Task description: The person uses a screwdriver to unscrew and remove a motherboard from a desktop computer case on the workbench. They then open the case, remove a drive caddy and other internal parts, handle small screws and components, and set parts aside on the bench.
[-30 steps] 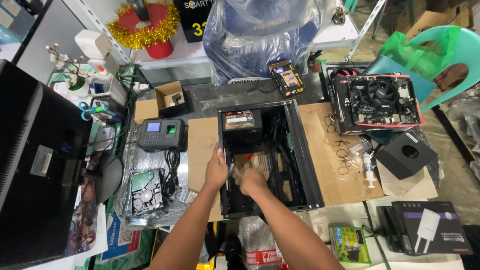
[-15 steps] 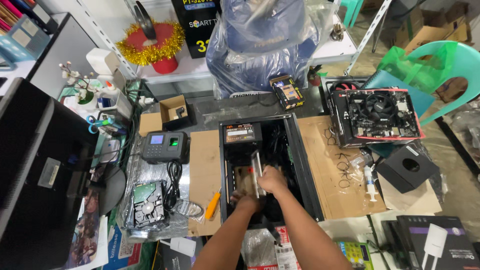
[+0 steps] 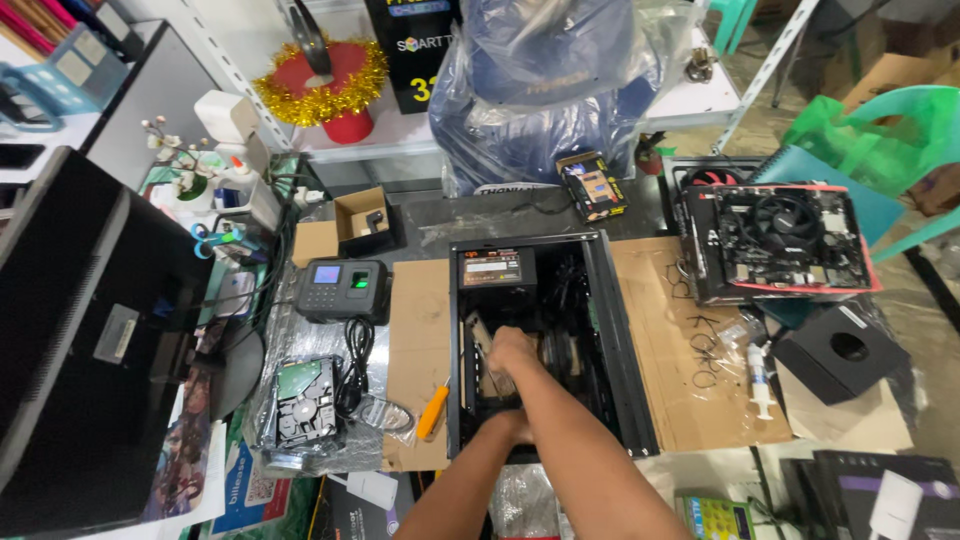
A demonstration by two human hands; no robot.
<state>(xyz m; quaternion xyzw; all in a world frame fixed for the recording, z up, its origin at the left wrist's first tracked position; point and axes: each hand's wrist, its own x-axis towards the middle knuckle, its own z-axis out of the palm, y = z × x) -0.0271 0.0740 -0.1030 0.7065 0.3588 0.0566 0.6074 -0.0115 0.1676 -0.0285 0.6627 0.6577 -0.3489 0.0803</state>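
While the open black computer case (image 3: 600,340) lay on its side on a cardboard sheet (image 3: 680,390) at the middle of the workbench, the right hand (image 3: 512,352) reached down into its dark interior, fingers curled around something I could not make out. Its forearm hid the left hand, so that grip could not be told. An orange-handled screwdriver (image 3: 432,412) lay just left of the case, and a motherboard with a fan (image 3: 778,240) sat to the right.

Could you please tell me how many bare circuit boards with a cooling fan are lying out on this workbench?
1: the board with a fan lies right of the open computer case, on its pink-edged box. Others may be hidden inside the case, where both hands reach.
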